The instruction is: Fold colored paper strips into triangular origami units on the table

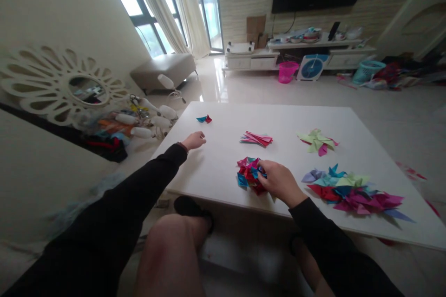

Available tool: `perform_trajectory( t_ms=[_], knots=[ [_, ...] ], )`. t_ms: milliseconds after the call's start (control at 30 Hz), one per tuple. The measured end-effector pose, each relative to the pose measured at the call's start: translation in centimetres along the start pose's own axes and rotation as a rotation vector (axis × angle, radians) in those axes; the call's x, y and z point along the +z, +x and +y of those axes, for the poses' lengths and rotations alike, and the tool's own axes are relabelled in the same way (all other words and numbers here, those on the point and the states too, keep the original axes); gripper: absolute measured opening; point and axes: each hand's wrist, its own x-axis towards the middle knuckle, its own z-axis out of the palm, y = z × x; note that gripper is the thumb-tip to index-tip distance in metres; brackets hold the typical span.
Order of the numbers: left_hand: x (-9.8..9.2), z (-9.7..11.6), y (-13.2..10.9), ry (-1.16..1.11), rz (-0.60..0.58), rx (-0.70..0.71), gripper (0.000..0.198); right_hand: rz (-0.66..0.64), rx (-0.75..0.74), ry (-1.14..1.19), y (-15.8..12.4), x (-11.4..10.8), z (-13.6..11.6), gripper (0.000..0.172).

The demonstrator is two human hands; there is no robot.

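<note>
My right hand (280, 181) is at the near edge of a white table, its thumb and fingers closed on a blue folded paper piece (255, 173). That piece is part of a small heap of red, pink and blue folded paper pieces (249, 163). My left hand (195, 140) hovers over the table's left side with fingers loosely curled and a small gap at the tips; nothing shows in it. Just beyond it lie a blue folded paper piece (201, 119) and a red one (208, 119), touching each other.
On the white table (223, 148) lie a stack of flat pink paper strips (258, 138), a pale green and pink folded paper form (317, 140) and a large multicoloured folded paper pile (355, 192). A floor lamp (167, 111) stands close to the left edge.
</note>
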Motion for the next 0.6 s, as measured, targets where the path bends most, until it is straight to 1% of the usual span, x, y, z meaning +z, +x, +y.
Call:
perform_trajectory(
  t_ms=[100, 167, 233, 367, 500, 600],
  knots=[
    [-0.2, -1.3, 2.7, 0.039, 0.032, -0.049, 0.045, -0.021, -0.005, -0.005, -0.7, -1.2, 0.4, 0.01],
    [0.2, -1.6, 4.7, 0.057, 0.054, -0.05, 0.05, -0.037, -0.013, 0.028, -1.3, -2.0, 1.0, 0.011],
    [1.0, -1.6, 6.9, 0.073, 0.066, -0.036, 0.053, -0.027, -0.026, 0.072, -2.0, -2.8, 1.7, 0.014],
    [2.6, -0.8, 11.4, 0.092, 0.068, -0.011, 0.051, 0.024, -0.029, 0.12, -2.8, -3.4, 2.8, 0.018],
    [3.8, 0.5, 15.3, 0.089, 0.077, 0.009, 0.042, -0.014, -0.025, 0.136, -3.2, -3.2, 3.4, 0.018],
    [4.2, 1.1, 17.5, 0.069, 0.072, -0.002, 0.035, -0.041, -0.016, 0.145, -3.4, -2.8, 3.7, 0.018]
  ],
)
